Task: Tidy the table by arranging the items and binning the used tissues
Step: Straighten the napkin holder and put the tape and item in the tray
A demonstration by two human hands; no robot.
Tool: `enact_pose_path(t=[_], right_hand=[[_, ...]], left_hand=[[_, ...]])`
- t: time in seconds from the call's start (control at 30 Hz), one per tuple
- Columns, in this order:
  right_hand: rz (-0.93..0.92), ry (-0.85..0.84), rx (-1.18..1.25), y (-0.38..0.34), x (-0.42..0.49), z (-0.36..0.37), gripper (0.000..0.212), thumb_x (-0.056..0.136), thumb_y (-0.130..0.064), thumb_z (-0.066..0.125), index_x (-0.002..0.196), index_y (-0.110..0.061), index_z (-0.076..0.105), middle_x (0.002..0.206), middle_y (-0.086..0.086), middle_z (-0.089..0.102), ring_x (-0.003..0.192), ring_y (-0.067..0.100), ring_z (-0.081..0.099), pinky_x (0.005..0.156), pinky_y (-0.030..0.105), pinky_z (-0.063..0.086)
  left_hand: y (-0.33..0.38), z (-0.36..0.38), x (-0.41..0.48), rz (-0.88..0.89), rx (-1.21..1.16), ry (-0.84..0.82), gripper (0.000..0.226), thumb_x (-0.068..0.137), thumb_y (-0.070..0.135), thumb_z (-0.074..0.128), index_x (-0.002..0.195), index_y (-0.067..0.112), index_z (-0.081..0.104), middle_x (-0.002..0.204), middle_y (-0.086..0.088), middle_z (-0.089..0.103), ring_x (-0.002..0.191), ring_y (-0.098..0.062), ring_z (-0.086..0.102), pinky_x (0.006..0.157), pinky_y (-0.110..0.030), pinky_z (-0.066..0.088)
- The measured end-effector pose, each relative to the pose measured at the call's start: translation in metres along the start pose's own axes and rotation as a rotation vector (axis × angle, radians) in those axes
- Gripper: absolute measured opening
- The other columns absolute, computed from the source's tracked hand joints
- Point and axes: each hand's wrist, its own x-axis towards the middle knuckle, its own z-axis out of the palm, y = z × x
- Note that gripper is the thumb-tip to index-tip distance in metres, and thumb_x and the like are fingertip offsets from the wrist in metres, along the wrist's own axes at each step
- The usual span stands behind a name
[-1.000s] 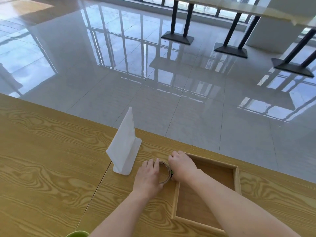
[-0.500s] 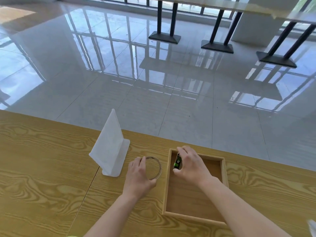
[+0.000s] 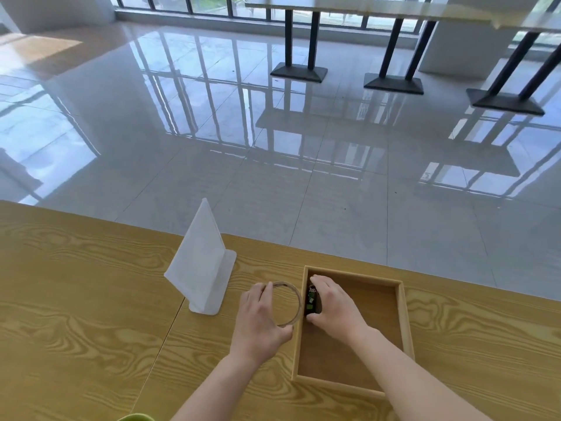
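1 wooden tray (image 3: pixel 406 329), dark packet (image 3: pixel 311 300) inside, ring (image 3: pixel 297 294) beside

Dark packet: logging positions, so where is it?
Head view, right of centre: the dark packet is inside the tray against its left wall, gripped by the right hand, beside the ring.

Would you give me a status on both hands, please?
Left hand grips clear ring on table. Right hand holds small dark item in wooden tray. White sign stand apart, leftward.
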Motion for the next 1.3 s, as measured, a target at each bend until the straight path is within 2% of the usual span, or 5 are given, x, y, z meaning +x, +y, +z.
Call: enact_pose_path(t=[0.27,0.63,0.87,1.07,1.3], right_hand=[[0.294,0.192,0.696,0.009,-0.045,-0.020,0.011,0.088,-0.028,0.072,0.099,-0.032,0.071,0.080,-0.004,0.074,0.065,0.019,0.071,0.055,0.035,0.060],[0.628,0.317,0.557,0.063,-0.062,-0.024,0.017,0.089,-0.016,0.068,0.102,-0.026,0.065,0.091,-0.008,0.069,0.052,0.013,0.070,0.060,0.033,0.061],[0.586,0.283,0.430,0.057,-0.052,-0.018,0.034,0.092,-0.027,0.067,0.124,-0.015,0.062,0.110,-0.001,0.057,0.057,0.011,0.070,0.054,0.019,0.055],[0.427,0.151,0.127,0.057,-0.054,-0.009,0.093,0.068,-0.055,0.082,0.143,-0.015,0.043,0.124,-0.006,0.043,0.107,0.014,0.057,0.089,0.025,0.046],[0.394,0.205,0.056,0.050,-0.035,-0.003,0.086,0.075,-0.046,0.081,0.144,-0.013,0.040,0.125,-0.002,0.040,0.108,0.018,0.056,0.089,0.025,0.046]], left_hand=[[0.044,0.027,0.007,0.177,0.062,-0.045,0.094,0.070,0.045,0.069,0.148,0.012,0.029,0.144,0.002,0.036,0.130,-0.016,0.026,0.110,-0.023,0.027],[0.037,0.051,-0.003,0.067,0.039,-0.069,0.077,0.087,0.036,0.067,0.150,0.018,0.027,0.145,0.000,0.039,0.131,-0.014,0.033,0.111,-0.026,0.034],[0.034,0.052,0.009,0.045,0.080,-0.060,0.068,0.087,0.034,0.068,0.146,0.022,0.036,0.135,-0.001,0.047,0.123,-0.014,0.042,0.104,-0.027,0.041],[0.039,0.055,0.029,0.097,0.276,-0.115,0.048,0.085,0.033,0.071,0.128,0.023,0.054,0.138,-0.006,0.043,0.121,-0.020,0.043,0.101,-0.030,0.042],[0.043,0.058,0.046,0.136,0.348,-0.098,0.036,0.086,0.032,0.069,0.117,0.018,0.059,0.121,-0.004,0.050,0.104,-0.019,0.050,0.088,-0.030,0.048]])
